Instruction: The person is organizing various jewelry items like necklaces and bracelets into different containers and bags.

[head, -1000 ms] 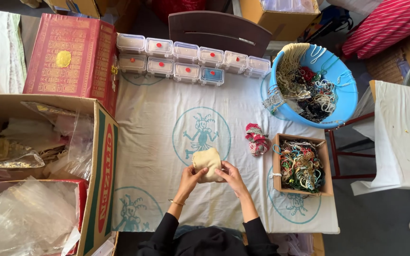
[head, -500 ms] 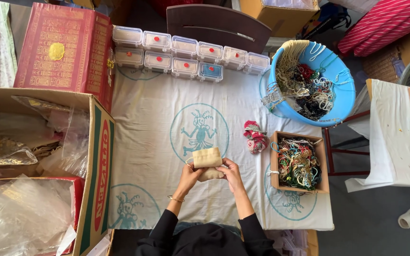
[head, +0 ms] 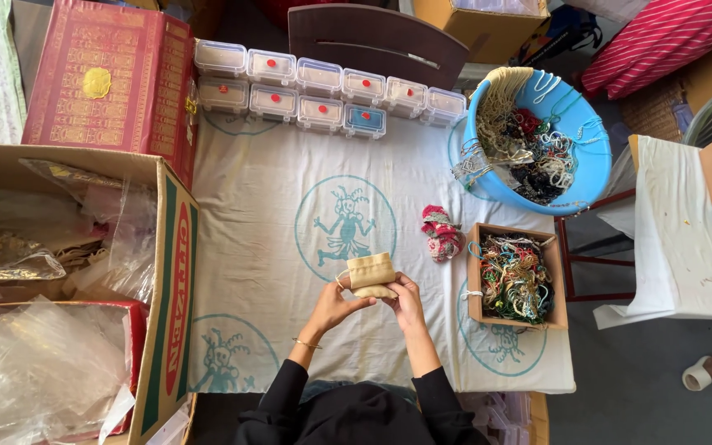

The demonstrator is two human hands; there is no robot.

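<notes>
1. Fingers of both hands close on a small beige cloth drawstring pouch [head: 371,272], held just above the white printed tablecloth [head: 274,247] near the table's front edge.
2. Left hand [head: 333,305] grips the pouch's lower left side, thumb and fingertips pinched against the fabric; a thin bangle sits on that wrist.
3. Right hand [head: 406,301] holds the lower right corner, its fingers curled narrow around the cloth.
4. Both forearms come out of black sleeves at the bottom of the view.
5. Just right of the pouch lies a small red and pink knitted bundle [head: 441,233] on the tablecloth.
6. Beside that stands an open square cardboard box full of tangled coloured cords [head: 513,276].
7. Further back on the right sits a round blue plastic tub [head: 585,177] holding more cords and beaded strings, some draped over its rim.
8. Along the far edge of the cloth run two rows of small clear plastic lidded boxes [head: 320,82], most with a red dot on the lid.
9. At the far left corner rests a large red patterned box with a gold medallion [head: 100,78].
10. To the person's left stands a big open cardboard carton stuffed with clear plastic bags [head: 59,272].
</notes>
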